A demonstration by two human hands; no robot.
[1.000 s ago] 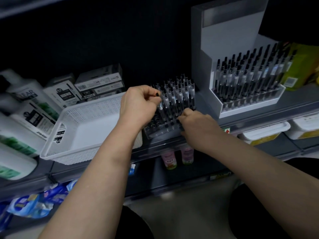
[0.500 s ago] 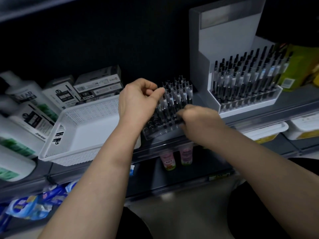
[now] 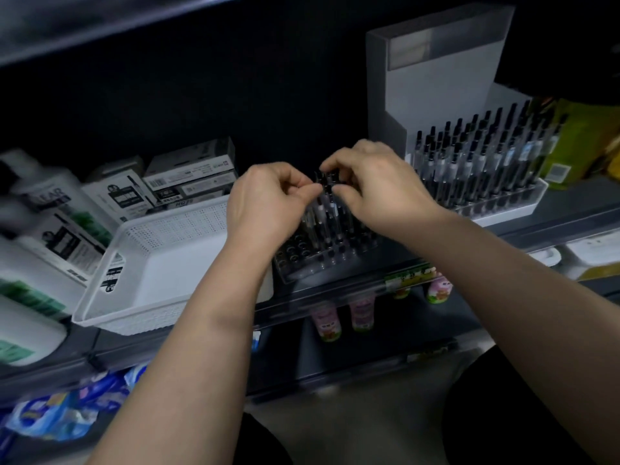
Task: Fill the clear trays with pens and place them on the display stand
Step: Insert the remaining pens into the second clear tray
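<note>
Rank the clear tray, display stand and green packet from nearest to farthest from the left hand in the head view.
1. Clear tray, just below the left hand.
2. Display stand, to the right.
3. Green packet, far right, beyond the stand.
</note>
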